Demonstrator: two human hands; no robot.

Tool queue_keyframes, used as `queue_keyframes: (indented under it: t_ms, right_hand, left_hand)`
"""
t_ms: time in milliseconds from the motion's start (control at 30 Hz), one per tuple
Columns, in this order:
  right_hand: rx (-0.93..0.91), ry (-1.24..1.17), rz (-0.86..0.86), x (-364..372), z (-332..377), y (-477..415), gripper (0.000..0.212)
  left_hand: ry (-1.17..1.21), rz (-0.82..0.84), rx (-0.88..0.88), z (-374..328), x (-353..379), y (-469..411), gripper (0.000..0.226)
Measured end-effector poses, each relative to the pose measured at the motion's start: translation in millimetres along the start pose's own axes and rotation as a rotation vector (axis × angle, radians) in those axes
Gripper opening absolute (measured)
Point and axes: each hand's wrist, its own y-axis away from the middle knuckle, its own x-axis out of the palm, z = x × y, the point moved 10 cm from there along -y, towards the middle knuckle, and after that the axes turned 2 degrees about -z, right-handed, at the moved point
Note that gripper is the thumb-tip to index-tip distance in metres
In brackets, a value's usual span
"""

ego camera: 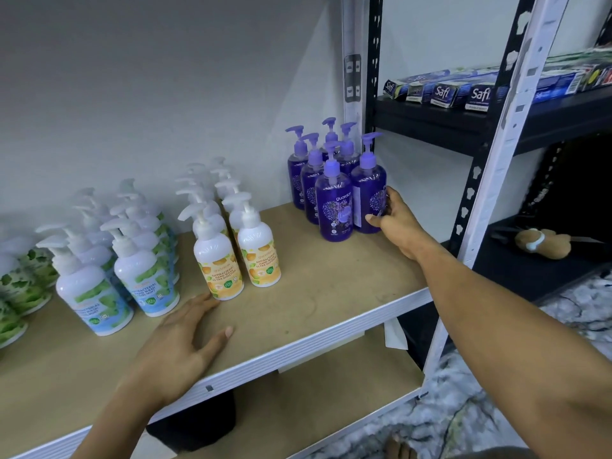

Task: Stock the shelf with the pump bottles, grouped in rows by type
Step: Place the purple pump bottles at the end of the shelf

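rows on the shelf (314,293) look nearly done. right hand (399,223) wraps a purple bottle (367,193); left hand (178,346) lies flat.

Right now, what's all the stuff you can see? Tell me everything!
shelf: one, tan board, white edge
purple bottles: six, purple, right end of shelf
orange bottles: two rows, count unclear, white with orange labels, middle
mint bottles: two rows, count unclear, white with blue-green labels, left
leaf bottles: a few, green labels, far left edge
Safi boxes: several, blue, upper dark shelf at right
plush toy: one, brown, lower dark shelf at right
left hand: flat on the shelf front
right hand: grips the front right purple bottle
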Motion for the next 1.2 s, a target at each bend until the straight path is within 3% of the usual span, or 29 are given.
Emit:
queue_keyframes:
  t_ms: [233,367,633,1200]
  right_hand:
    - [-0.080,0.129,-0.168,-6,-3,0,0.067]
    - [-0.119,0.290,-0.297,-10,3,0,0.075]
    - [-0.105,0.115,-0.166,-4,1,3,0.067]
    - [-0.109,0.239,-0.229,-2,7,5,0.065]
  left_hand:
    - [-0.011,-0.003,0.008,-4,-1,1,0.075]
    - [-0.008,-0.005,-0.002,-8,-2,2,0.072]
    - [-0.019,0.012,-0.004,-2,0,1,0.082]
    - [-0.026,-0.006,0.015,-4,-1,2,0.085]
